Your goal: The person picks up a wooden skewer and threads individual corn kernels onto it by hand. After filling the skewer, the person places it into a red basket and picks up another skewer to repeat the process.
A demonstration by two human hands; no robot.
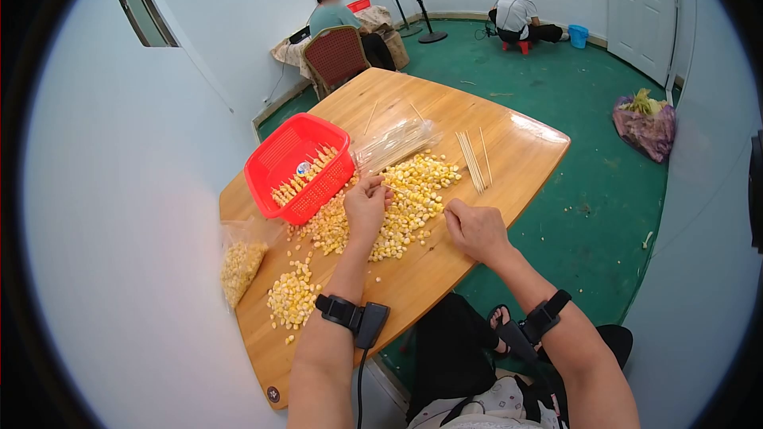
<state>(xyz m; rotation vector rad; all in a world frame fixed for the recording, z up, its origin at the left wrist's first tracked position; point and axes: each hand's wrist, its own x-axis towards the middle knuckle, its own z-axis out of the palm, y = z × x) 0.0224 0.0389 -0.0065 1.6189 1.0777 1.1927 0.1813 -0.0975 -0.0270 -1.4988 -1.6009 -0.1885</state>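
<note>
On the near half of the wooden table [445,270], the left hand [366,206] and right hand [475,229] curl narrow, grip unclear, over the larger of two heaps of corn kernels [409,191], with one red basket [278,155] of threaded skewers at 10 o'clock and bare wood beyond.

both hands [365,205] [474,228] rest on corn kernels [409,195]; red basket [299,165] beside them

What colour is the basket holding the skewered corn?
Red. The basket shows clearly in the head view.
</note>
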